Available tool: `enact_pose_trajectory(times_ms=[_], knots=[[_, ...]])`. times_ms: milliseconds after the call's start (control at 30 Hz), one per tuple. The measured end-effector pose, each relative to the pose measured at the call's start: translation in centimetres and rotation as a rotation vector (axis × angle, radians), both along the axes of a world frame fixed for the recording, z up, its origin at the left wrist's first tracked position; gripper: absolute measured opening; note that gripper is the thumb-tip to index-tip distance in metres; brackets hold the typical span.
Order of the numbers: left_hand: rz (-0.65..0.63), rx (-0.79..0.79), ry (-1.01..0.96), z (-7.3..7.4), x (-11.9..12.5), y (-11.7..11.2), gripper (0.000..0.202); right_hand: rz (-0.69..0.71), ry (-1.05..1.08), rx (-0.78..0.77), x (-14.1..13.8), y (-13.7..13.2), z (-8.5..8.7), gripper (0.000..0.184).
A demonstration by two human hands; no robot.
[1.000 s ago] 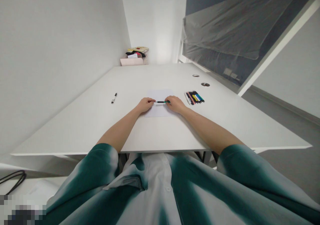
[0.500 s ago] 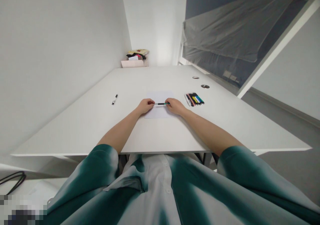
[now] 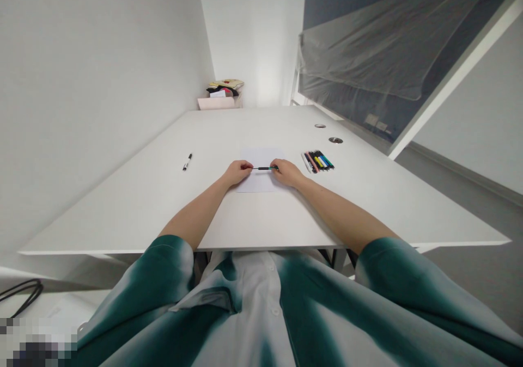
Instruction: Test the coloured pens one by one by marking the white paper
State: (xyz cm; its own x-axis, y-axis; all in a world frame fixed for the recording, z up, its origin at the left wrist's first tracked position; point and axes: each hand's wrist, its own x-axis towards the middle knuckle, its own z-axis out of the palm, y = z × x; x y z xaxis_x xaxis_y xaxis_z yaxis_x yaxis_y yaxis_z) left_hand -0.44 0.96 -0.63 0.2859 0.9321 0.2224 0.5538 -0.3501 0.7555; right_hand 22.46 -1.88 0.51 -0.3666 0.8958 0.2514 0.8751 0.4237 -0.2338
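A dark pen [image 3: 263, 168] with a green part at its right end lies level between my two hands, above a sheet of white paper [image 3: 256, 186]. My left hand [image 3: 239, 173] is closed, its fingertips pinching the thin left end. On the other side my right hand [image 3: 287, 172] is closed around the green end and covers most of it. A thin dark stretch shows between my left fingertips and the thicker black section. Whether that stretch is the tip or a refill, I cannot tell.
Right of the paper lies a row of several coloured pens [image 3: 317, 161]. A single black-and-white pen [image 3: 187, 162] rests to the left. At the table's [image 3: 143, 209] far end stands a pale box [image 3: 216, 103] with cloth-like things on top. Two round metal fittings [image 3: 335, 140] sit at the right.
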Motion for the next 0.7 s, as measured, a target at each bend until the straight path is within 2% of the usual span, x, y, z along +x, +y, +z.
enact_pose_trajectory(times_ms=[700], knots=[[-0.020,-0.010,-0.020,-0.26,0.14,0.02,0.023,0.022,-0.009,0.017,-0.36,0.16,-0.62,0.026]])
